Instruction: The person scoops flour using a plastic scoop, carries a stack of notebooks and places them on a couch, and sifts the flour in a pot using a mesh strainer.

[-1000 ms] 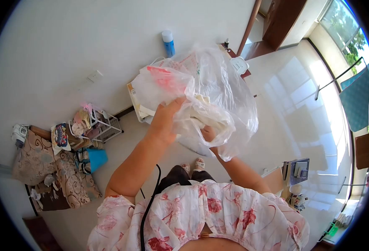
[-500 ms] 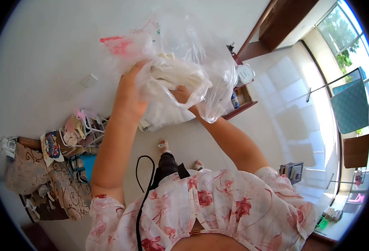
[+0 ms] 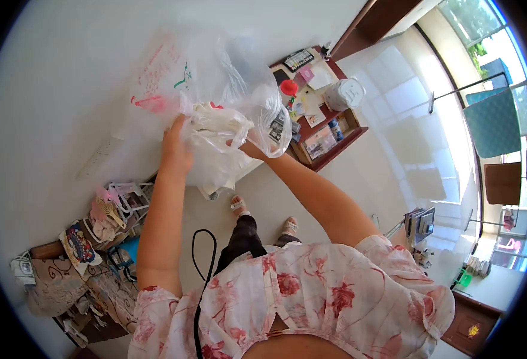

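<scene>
A clear plastic bag point(image 3: 212, 63) with red and green print is held up in front of me. Whitish, crumpled contents point(image 3: 212, 119) show at its opening; their kind I cannot make out. My left hand point(image 3: 176, 146) is closed on the bag's left side, near a pinkish-red patch. At the lower right of the bag, my right hand point(image 3: 250, 149) is closed on the thin plastic, its fingertips partly hidden by the film. A loop of clear plastic hangs beside the right wrist.
A desk point(image 3: 341, 128) with an open drawer stands ahead on the right, holding a keyboard point(image 3: 299, 60), a white bucket-like container point(image 3: 344, 94) and a red-topped item point(image 3: 288, 88). A cluttered rack point(image 3: 129, 200) and a patterned cloth-covered seat point(image 3: 57, 287) stand at the left. Mats hang by the window.
Both hands and the bag have moved left and slightly lower in view. More of the desk shows at the right, and the bag's print is spread out more.
</scene>
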Demonstrator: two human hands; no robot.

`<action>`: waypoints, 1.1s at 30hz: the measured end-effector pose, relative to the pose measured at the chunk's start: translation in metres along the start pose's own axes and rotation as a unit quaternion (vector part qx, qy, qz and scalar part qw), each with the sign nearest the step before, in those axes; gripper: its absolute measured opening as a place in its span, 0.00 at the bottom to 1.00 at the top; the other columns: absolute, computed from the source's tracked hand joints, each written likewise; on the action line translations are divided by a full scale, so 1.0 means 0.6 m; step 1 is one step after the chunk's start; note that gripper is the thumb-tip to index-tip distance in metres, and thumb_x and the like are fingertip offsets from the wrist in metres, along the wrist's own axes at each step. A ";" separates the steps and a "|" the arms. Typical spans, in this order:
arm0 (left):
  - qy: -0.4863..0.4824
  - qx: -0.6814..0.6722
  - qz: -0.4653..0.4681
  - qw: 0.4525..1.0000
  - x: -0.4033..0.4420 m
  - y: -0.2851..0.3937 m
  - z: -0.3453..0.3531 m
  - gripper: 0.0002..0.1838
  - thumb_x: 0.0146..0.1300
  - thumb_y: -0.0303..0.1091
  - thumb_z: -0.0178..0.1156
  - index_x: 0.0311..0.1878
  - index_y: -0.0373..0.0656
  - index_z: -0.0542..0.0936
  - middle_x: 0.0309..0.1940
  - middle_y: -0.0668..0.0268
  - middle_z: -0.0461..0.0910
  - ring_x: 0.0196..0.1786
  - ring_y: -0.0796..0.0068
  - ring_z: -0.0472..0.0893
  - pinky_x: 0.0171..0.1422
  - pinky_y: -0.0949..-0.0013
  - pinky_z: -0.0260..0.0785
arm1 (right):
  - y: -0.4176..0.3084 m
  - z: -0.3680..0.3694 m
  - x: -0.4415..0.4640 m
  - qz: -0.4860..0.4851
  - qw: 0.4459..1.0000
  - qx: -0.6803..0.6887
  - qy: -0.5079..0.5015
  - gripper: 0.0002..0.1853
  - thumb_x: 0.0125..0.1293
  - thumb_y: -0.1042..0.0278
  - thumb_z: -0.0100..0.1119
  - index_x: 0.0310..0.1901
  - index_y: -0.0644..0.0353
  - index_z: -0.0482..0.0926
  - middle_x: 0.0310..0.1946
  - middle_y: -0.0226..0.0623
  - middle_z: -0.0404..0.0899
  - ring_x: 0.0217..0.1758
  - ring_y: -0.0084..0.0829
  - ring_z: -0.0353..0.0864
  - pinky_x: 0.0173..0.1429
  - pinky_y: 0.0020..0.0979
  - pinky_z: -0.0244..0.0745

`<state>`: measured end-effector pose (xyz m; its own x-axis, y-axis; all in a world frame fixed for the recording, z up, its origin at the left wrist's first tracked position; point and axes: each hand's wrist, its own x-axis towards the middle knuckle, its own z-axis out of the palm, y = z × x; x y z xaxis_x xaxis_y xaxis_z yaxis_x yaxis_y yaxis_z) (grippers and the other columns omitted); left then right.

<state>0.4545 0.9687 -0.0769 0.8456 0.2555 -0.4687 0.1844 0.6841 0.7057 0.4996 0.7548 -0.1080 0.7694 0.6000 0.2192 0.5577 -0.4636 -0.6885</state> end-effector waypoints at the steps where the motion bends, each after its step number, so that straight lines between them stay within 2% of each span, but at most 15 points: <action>1: 0.006 -0.001 -0.003 1.000 0.015 -0.004 -0.016 0.22 0.56 0.40 0.59 0.52 0.40 0.71 0.47 0.64 0.73 0.49 0.69 0.74 0.50 0.66 0.68 | 0.042 0.025 -0.011 -0.037 0.995 0.095 0.005 0.25 0.53 0.65 0.61 0.54 0.59 0.70 0.47 0.42 0.74 0.46 0.39 0.75 0.53 0.37 0.69; 3: -0.046 -0.003 -0.016 0.999 -0.007 0.017 -0.010 0.23 0.56 0.41 0.59 0.53 0.41 0.71 0.48 0.64 0.73 0.51 0.70 0.73 0.51 0.67 0.67 | 0.054 0.011 -0.037 -0.070 0.979 0.189 0.014 0.26 0.54 0.64 0.61 0.55 0.60 0.69 0.47 0.43 0.73 0.45 0.38 0.76 0.51 0.35 0.70; 5: -0.099 -0.004 -0.031 0.995 -0.023 0.021 -0.006 0.23 0.56 0.42 0.59 0.53 0.41 0.71 0.49 0.64 0.73 0.52 0.70 0.73 0.53 0.68 0.65 | 0.005 -0.046 -0.085 0.218 0.961 0.144 -0.087 0.28 0.56 0.64 0.60 0.59 0.60 0.65 0.49 0.41 0.72 0.47 0.32 0.75 0.50 0.32 0.71; 6: -0.061 0.020 -0.035 0.997 -0.025 0.018 -0.003 0.24 0.57 0.42 0.59 0.54 0.40 0.71 0.49 0.64 0.73 0.52 0.70 0.73 0.53 0.69 0.65 | 0.002 -0.051 -0.103 0.220 0.962 0.144 -0.079 0.28 0.56 0.64 0.60 0.59 0.60 0.65 0.49 0.41 0.72 0.47 0.32 0.75 0.50 0.32 0.71; 8: -0.032 0.049 -0.039 0.997 -0.032 0.015 0.012 0.24 0.57 0.43 0.59 0.54 0.40 0.71 0.50 0.64 0.73 0.52 0.70 0.73 0.54 0.70 0.65 | -0.003 -0.058 -0.131 0.345 0.823 0.449 -0.042 0.29 0.60 0.64 0.52 0.62 0.60 0.59 0.51 0.36 0.69 0.50 0.30 0.72 0.54 0.35 0.68; 9: -0.048 0.070 -0.029 0.996 -0.039 0.012 0.026 0.25 0.57 0.43 0.59 0.54 0.38 0.71 0.50 0.63 0.74 0.52 0.71 0.73 0.54 0.70 0.65 | -0.013 -0.067 -0.137 0.345 0.823 0.449 -0.033 0.29 0.60 0.64 0.52 0.62 0.60 0.59 0.51 0.36 0.69 0.50 0.30 0.72 0.54 0.35 0.68; 11: -0.073 0.095 -0.021 0.993 -0.051 0.009 0.058 0.25 0.58 0.43 0.59 0.54 0.37 0.70 0.51 0.63 0.74 0.52 0.71 0.73 0.55 0.71 0.65 | -0.043 -0.089 -0.141 0.351 0.677 0.620 0.183 0.33 0.61 0.60 0.55 0.66 0.56 0.55 0.58 0.36 0.64 0.51 0.28 0.70 0.50 0.30 0.70; 13: -0.090 0.151 0.001 0.984 -0.059 0.011 0.092 0.25 0.59 0.43 0.58 0.54 0.35 0.70 0.50 0.63 0.74 0.52 0.73 0.73 0.56 0.70 0.64 | -0.057 -0.098 -0.134 0.323 0.680 0.605 0.261 0.37 0.61 0.56 0.55 0.68 0.56 0.49 0.60 0.38 0.62 0.52 0.28 0.70 0.52 0.31 0.68; 15: -0.111 0.208 -0.024 0.972 -0.056 0.013 0.117 0.24 0.60 0.44 0.58 0.53 0.35 0.71 0.49 0.63 0.75 0.52 0.72 0.73 0.55 0.70 0.64 | -0.069 -0.111 -0.120 0.208 0.844 0.420 0.262 0.40 0.61 0.58 0.56 0.69 0.56 0.44 0.60 0.39 0.62 0.56 0.32 0.69 0.54 0.35 0.67; 17: -0.129 0.265 -0.047 0.954 -0.047 0.008 0.137 0.23 0.60 0.44 0.58 0.51 0.35 0.73 0.48 0.62 0.75 0.52 0.72 0.73 0.55 0.70 0.64 | -0.072 -0.095 -0.088 0.144 0.943 0.160 0.253 0.34 0.58 0.64 0.58 0.64 0.59 0.55 0.58 0.42 0.64 0.57 0.38 0.68 0.54 0.38 0.66; 20: -0.159 0.357 -0.015 0.920 -0.003 -0.007 0.167 0.25 0.58 0.48 0.59 0.48 0.34 0.76 0.45 0.61 0.76 0.49 0.70 0.75 0.52 0.68 0.66 | -0.061 -0.090 -0.046 0.142 0.977 0.067 0.144 0.28 0.52 0.65 0.62 0.56 0.61 0.68 0.56 0.46 0.64 0.55 0.46 0.70 0.58 0.38 0.65; 23: -0.112 0.497 -0.118 0.852 0.068 -0.004 0.164 0.29 0.55 0.51 0.60 0.47 0.32 0.76 0.44 0.59 0.76 0.46 0.68 0.76 0.51 0.67 0.66 | -0.008 -0.085 -0.028 0.178 0.963 0.040 0.198 0.21 0.50 0.69 0.60 0.48 0.62 0.74 0.52 0.47 0.66 0.52 0.48 0.71 0.56 0.39 0.68; 25: -0.024 0.469 -0.072 0.880 0.141 -0.042 0.111 0.31 0.53 0.52 0.62 0.48 0.30 0.75 0.42 0.58 0.76 0.40 0.67 0.77 0.45 0.65 0.69 | 0.014 -0.079 -0.032 0.205 0.956 0.023 0.210 0.21 0.53 0.69 0.58 0.51 0.59 0.72 0.56 0.48 0.63 0.53 0.48 0.71 0.55 0.41 0.68; 28: 0.026 0.403 -0.081 0.911 0.185 -0.073 0.052 0.30 0.53 0.50 0.62 0.48 0.30 0.74 0.40 0.58 0.77 0.37 0.67 0.77 0.37 0.65 0.70 | 0.016 -0.076 -0.060 0.254 0.962 -0.003 0.105 0.25 0.56 0.65 0.59 0.56 0.57 0.66 0.62 0.45 0.55 0.52 0.50 0.71 0.55 0.41 0.68; 33: 0.036 0.352 -0.113 0.929 0.244 -0.096 -0.011 0.32 0.53 0.56 0.59 0.46 0.33 0.73 0.34 0.60 0.76 0.27 0.69 0.75 0.27 0.70 0.68 | 0.013 -0.087 -0.222 0.246 0.966 0.061 0.056 0.19 0.58 0.66 0.57 0.51 0.59 0.71 0.58 0.41 0.62 0.49 0.42 0.74 0.52 0.38 0.70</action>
<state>0.5644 0.9715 -0.1897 0.7138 0.2227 -0.6640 0.6565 0.1172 0.7451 0.4177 0.6370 -0.1066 0.9645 0.2499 -0.0859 0.0812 -0.5894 -0.8037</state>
